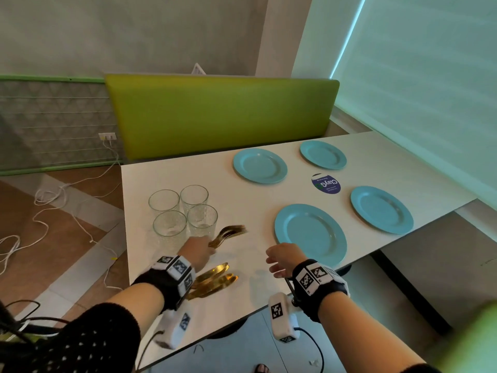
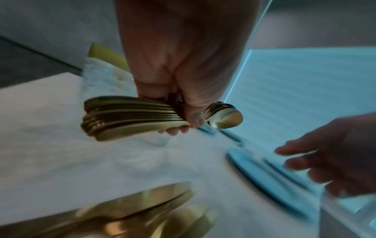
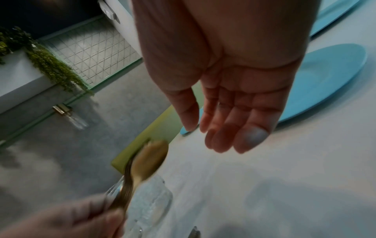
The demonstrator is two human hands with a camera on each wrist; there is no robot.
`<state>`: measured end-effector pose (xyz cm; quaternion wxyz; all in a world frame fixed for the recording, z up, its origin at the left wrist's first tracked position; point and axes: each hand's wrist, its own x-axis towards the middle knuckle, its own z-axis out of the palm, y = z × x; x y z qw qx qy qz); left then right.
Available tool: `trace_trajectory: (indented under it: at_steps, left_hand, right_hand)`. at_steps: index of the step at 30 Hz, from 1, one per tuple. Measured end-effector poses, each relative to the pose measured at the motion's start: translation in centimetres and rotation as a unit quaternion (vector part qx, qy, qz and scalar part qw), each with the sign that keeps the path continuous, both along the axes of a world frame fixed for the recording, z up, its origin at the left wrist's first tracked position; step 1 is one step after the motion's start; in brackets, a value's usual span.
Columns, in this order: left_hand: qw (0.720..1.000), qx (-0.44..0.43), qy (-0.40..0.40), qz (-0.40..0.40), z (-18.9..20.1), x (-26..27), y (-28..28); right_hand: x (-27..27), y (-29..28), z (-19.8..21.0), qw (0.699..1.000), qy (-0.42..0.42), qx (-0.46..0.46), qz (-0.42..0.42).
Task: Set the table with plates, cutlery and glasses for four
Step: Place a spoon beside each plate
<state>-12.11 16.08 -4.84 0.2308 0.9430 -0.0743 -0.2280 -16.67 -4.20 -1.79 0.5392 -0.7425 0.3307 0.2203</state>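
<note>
My left hand grips a bundle of gold forks and spoons just above the white table, beside several clear glasses. Gold knives lie on the table under that wrist. My right hand hovers empty with relaxed fingers at the near edge of the closest blue plate. Other blue plates lie further right and back. In the right wrist view the bundle is blurred.
A round dark-blue sticker lies between the plates. A green bench back stands behind the table. White cables trail on the floor at left. The table's near edge runs diagonally below my wrists.
</note>
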Motion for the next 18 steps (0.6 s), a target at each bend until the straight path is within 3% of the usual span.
trace_trajectory:
  at_steps: [4, 9, 13, 18]
  left_hand:
    - [0.971, -0.23, 0.043, 0.056, 3.2, 0.3, -3.8]
    - [0.909, -0.383, 0.126, 0.101, 5.5, 0.9, -7.1]
    - [0.862, -0.456, 0.183, 0.121, 5.9, 1.3, -9.0]
    - [0.845, -0.469, 0.215, 0.142, 5.3, 2.9, -11.2]
  right_hand:
    - [0.7, 1.2, 1.8, 0.996, -0.067, 0.002, 0.066]
    - [2.5, 0.7, 4.1, 0.984, -0.168, 0.027, 0.048]
    - [3.3, -1.2, 4.2, 0.981, -0.191, 0.016, 0.023]
    - [5.3, -3.7, 3.2, 0.983, -0.18, 0.019, 0.023]
